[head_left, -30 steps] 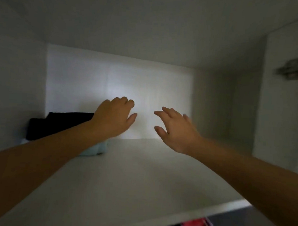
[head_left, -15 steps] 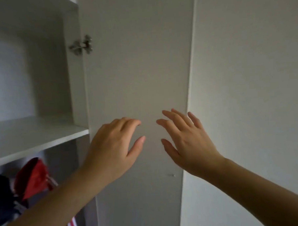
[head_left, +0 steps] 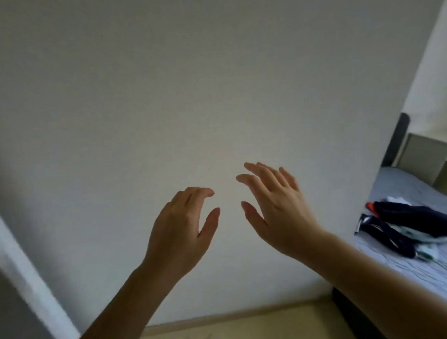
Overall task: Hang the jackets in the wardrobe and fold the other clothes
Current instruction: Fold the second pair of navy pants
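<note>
A left hand (head_left: 184, 230) and a right hand (head_left: 275, 205) hang side by side, apart, in front of a wall (head_left: 213, 80). At right, a pile of clothes (head_left: 409, 225) lies on a bed (head_left: 414, 276), with the headboard (head_left: 398, 141) behind it. The floor (head_left: 237, 330) lies below the wall, and a blurred panel edge (head_left: 30, 280) stands far left.

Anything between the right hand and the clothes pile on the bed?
Nothing visible. The right hand hangs empty before the wall; the clothes pile lies on the bed to its right, only open air between.
</note>
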`<action>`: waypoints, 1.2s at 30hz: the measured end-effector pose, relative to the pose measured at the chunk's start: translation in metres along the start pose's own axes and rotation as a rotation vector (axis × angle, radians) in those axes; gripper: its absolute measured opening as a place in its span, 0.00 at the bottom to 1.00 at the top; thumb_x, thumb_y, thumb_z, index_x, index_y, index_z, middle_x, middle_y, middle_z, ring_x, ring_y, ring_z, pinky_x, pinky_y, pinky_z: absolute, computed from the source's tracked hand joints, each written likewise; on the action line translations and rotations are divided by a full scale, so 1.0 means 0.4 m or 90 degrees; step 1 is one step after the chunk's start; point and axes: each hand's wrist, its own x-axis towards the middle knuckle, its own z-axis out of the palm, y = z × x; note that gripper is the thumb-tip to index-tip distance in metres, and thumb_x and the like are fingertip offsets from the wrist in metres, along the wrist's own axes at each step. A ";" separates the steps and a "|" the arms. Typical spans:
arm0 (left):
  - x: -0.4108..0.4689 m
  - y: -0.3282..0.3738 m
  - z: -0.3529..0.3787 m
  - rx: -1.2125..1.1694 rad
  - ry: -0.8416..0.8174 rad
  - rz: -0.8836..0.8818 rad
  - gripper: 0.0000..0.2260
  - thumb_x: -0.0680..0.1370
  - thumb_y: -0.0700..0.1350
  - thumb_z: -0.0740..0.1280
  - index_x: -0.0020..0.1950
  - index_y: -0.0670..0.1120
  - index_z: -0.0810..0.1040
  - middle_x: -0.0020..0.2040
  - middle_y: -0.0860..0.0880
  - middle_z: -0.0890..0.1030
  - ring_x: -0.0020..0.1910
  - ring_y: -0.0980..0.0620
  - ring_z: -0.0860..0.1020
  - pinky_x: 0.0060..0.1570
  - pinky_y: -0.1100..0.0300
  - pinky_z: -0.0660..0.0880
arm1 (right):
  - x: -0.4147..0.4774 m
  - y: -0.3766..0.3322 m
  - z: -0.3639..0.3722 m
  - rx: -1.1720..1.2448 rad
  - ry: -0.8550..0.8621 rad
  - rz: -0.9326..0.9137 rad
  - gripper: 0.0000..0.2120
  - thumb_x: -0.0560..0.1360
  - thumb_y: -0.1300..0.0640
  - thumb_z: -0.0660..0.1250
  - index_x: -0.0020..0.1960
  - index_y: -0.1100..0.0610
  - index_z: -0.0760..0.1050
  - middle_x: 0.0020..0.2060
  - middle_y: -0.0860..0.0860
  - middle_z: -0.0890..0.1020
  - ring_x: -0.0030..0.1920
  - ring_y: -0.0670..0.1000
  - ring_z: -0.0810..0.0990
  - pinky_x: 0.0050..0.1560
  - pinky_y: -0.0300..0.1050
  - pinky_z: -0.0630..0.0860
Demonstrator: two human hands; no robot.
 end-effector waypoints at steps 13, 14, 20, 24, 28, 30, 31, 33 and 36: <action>0.299 0.332 0.792 -0.245 -0.276 0.117 0.12 0.79 0.50 0.64 0.61 0.48 0.75 0.55 0.53 0.78 0.54 0.56 0.76 0.48 0.68 0.69 | -0.292 0.744 0.121 -0.057 -0.081 0.433 0.18 0.78 0.51 0.60 0.67 0.52 0.69 0.71 0.50 0.67 0.71 0.52 0.65 0.70 0.56 0.63; 0.308 0.362 0.839 -0.255 -0.298 0.129 0.12 0.78 0.49 0.65 0.60 0.48 0.76 0.55 0.54 0.77 0.54 0.56 0.76 0.47 0.66 0.70 | -0.326 0.786 0.124 -0.061 -0.080 0.463 0.18 0.78 0.51 0.60 0.66 0.52 0.70 0.71 0.49 0.67 0.70 0.52 0.66 0.70 0.54 0.63; 0.373 0.570 1.128 -0.293 -0.374 0.189 0.11 0.78 0.48 0.65 0.59 0.48 0.76 0.55 0.55 0.77 0.55 0.56 0.75 0.49 0.64 0.71 | -0.490 1.078 0.145 -0.095 -0.101 0.570 0.17 0.78 0.51 0.60 0.67 0.51 0.69 0.71 0.49 0.67 0.69 0.51 0.67 0.67 0.47 0.63; 0.439 0.732 1.319 -0.293 -0.387 0.207 0.10 0.78 0.47 0.65 0.58 0.48 0.76 0.54 0.55 0.77 0.55 0.55 0.75 0.48 0.65 0.70 | -0.545 1.313 0.150 -0.087 -0.099 0.592 0.17 0.79 0.51 0.60 0.67 0.52 0.69 0.71 0.50 0.67 0.69 0.52 0.67 0.67 0.48 0.64; 0.517 0.881 1.504 -0.284 -0.408 0.186 0.10 0.77 0.47 0.65 0.58 0.49 0.76 0.54 0.56 0.76 0.55 0.55 0.74 0.47 0.61 0.73 | -0.584 1.562 0.153 -0.061 -0.127 0.600 0.18 0.79 0.50 0.58 0.68 0.52 0.67 0.72 0.50 0.65 0.70 0.51 0.65 0.67 0.48 0.64; 0.548 0.940 1.610 -0.283 -0.423 0.170 0.10 0.77 0.47 0.65 0.57 0.49 0.76 0.54 0.56 0.76 0.55 0.56 0.75 0.47 0.61 0.73 | -0.598 1.690 0.172 -0.058 -0.150 0.592 0.18 0.79 0.50 0.59 0.68 0.52 0.67 0.72 0.50 0.66 0.70 0.52 0.66 0.66 0.48 0.65; 0.562 0.963 1.670 -0.282 -0.439 0.161 0.10 0.77 0.47 0.65 0.58 0.49 0.76 0.55 0.56 0.77 0.55 0.55 0.75 0.47 0.60 0.73 | -0.603 1.754 0.188 -0.054 -0.168 0.591 0.19 0.79 0.50 0.59 0.68 0.52 0.67 0.72 0.50 0.65 0.70 0.53 0.66 0.65 0.49 0.65; 0.585 1.000 1.799 -0.266 -0.492 0.130 0.11 0.78 0.47 0.64 0.60 0.49 0.75 0.57 0.54 0.76 0.57 0.53 0.75 0.47 0.58 0.74 | -0.614 1.875 0.235 -0.042 -0.210 0.602 0.19 0.79 0.51 0.59 0.70 0.51 0.65 0.72 0.51 0.64 0.71 0.53 0.64 0.66 0.50 0.64; 0.625 1.043 2.014 -0.176 -0.578 0.087 0.15 0.79 0.48 0.62 0.65 0.48 0.70 0.63 0.51 0.73 0.58 0.49 0.74 0.49 0.55 0.74 | -0.638 2.054 0.331 -0.036 -0.293 0.626 0.21 0.79 0.51 0.58 0.72 0.52 0.62 0.74 0.52 0.62 0.72 0.55 0.62 0.66 0.52 0.64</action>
